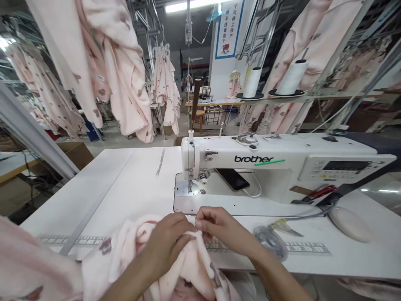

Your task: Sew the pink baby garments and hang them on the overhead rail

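Pale pink fleece fabric with brown printed motifs [184, 267] lies bunched over the front edge of the white table. My left hand [171, 236] is closed on its upper edge. Close beside it, my right hand [214, 225] pinches the same edge between thumb and fingers. Both hands are just in front of the sewing machine [244, 161], marked "brother". Its needle and presser foot [189, 188] stand behind the hands, with no fabric under them. What lies between the right fingertips is too small to make out.
A phone [233, 179] with a white cable lies under the machine arm. Right of my hands are a clear round container [271, 242] and a pale oval object [350, 224]. Thread cones [252, 82] stand above the machine. Pink garments [125, 75] hang overhead.
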Demonstrator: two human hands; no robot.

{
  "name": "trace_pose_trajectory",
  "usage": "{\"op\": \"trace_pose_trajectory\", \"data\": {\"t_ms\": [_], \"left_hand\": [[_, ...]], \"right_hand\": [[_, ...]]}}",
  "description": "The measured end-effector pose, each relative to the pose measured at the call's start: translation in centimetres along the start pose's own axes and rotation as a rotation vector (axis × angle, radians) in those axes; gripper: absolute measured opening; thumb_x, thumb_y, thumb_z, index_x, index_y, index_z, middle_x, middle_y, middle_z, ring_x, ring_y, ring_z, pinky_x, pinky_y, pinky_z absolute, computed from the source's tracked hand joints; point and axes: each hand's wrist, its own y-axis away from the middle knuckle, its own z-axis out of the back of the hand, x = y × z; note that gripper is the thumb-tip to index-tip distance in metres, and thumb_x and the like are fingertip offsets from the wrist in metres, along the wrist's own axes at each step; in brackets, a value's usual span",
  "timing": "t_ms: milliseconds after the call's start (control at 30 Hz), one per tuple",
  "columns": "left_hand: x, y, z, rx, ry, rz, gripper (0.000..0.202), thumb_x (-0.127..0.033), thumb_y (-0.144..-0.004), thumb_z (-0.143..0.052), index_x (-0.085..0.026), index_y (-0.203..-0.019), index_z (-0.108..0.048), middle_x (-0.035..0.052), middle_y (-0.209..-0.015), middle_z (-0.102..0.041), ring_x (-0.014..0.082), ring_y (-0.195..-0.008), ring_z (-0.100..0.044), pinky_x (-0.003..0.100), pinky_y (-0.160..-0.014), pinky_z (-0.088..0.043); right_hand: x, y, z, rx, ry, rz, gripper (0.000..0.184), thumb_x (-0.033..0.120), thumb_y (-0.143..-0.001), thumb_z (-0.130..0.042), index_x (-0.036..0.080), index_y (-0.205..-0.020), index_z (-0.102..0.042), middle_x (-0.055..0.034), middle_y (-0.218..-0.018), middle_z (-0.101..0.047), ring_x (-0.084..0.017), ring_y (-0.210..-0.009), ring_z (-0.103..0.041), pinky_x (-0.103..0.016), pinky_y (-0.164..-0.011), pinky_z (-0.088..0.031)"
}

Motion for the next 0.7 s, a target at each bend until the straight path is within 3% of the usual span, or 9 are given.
{"op": "trace_pose_trajectory", "data": {"t_ms": [100,200,300,367,500,600,700], "left_hand": [[0.4,0.5,-0.1,-0.081,-0.052,-0.111,0.024,-0.015,-0.085,-0.036,-0.021,-0.092,-0.059,0.0054,-0.095,-0.055,0.0134,-0.078,-0.053,0.024,-0.066,-0.043],[0.7,0.8,-0.3,-0.091,-0.021,-0.159,0.027,-0.011,-0.084,-0.033,-0.022,-0.092,-0.057,0.0065,-0.109,-0.054,0.0129,-0.079,-0.054,0.025,-0.065,-0.046],[1.0,0.9,-0.4,-0.074,0.090,-0.155,0.023,-0.015,-0.086,-0.034,-0.022,-0.093,-0.055,0.0054,-0.103,-0.060,0.0155,-0.092,-0.055,0.028,-0.078,-0.046],[1.2,0.9,-0.4,-0.094,0.162,-0.063,0.020,-0.020,-0.088,-0.034,-0.021,-0.092,-0.054,0.0052,-0.099,-0.060,0.0149,-0.088,-0.057,0.027,-0.076,-0.047],[1.5,0.8,-0.4,-0.236,0.142,0.079,0.017,-0.024,-0.089,-0.034,-0.020,-0.092,-0.050,0.0053,-0.097,-0.058,0.0147,-0.085,-0.056,0.027,-0.073,-0.047],[1.0,0.7,-0.5,-0.349,0.045,0.085,0.017,-0.024,-0.087,-0.034,-0.020,-0.091,-0.050,0.0051,-0.091,-0.057,0.0166,-0.087,-0.054,0.030,-0.075,-0.045],[0.1,0.4,-0.1,-0.349,0.087,0.164,0.020,-0.027,-0.087,-0.036,-0.020,-0.099,-0.051,0.0054,-0.093,-0.056,0.0171,-0.086,-0.054,0.031,-0.076,-0.046]], "right_hand": [[-1.2,-1.3,-0.2,0.140,-0.292,-0.127,0.028,0.042,-0.072,-0.062,0.017,-0.067,-0.051,0.0052,-0.046,-0.051,-0.008,-0.038,-0.045,-0.018,-0.038,-0.031],[-2.6,-2.1,-1.5,0.185,-0.501,-0.217,0.029,0.039,-0.065,-0.068,0.015,-0.067,-0.054,0.0046,-0.047,-0.051,-0.006,-0.033,-0.041,-0.016,-0.033,-0.028],[-3.4,-2.1,-2.7,0.183,-0.695,-0.248,0.028,0.034,-0.060,-0.071,0.014,-0.069,-0.055,0.0038,-0.051,-0.051,-0.006,-0.039,-0.043,-0.016,-0.038,-0.032],[-3.3,-1.5,-3.0,0.107,-0.719,-0.202,0.030,0.039,-0.064,-0.069,0.015,-0.070,-0.053,0.0034,-0.055,-0.051,-0.007,-0.046,-0.046,-0.017,-0.045,-0.036],[-1.3,0.3,-3.3,-0.177,-0.380,0.010,0.035,0.050,-0.083,-0.049,0.016,-0.074,-0.052,0.0020,-0.063,-0.051,-0.010,-0.056,-0.049,-0.021,-0.054,-0.038],[0.2,1.4,-4.2,-0.303,-0.069,0.046,0.023,0.043,-0.082,-0.053,0.020,-0.079,-0.053,0.0027,-0.068,-0.054,-0.013,-0.062,-0.050,-0.023,-0.056,-0.037],[0.9,1.3,-4.9,-0.354,0.115,0.063,0.013,0.034,-0.084,-0.050,0.022,-0.082,-0.053,0.0032,-0.071,-0.057,-0.014,-0.064,-0.050,-0.024,-0.057,-0.036]]}}
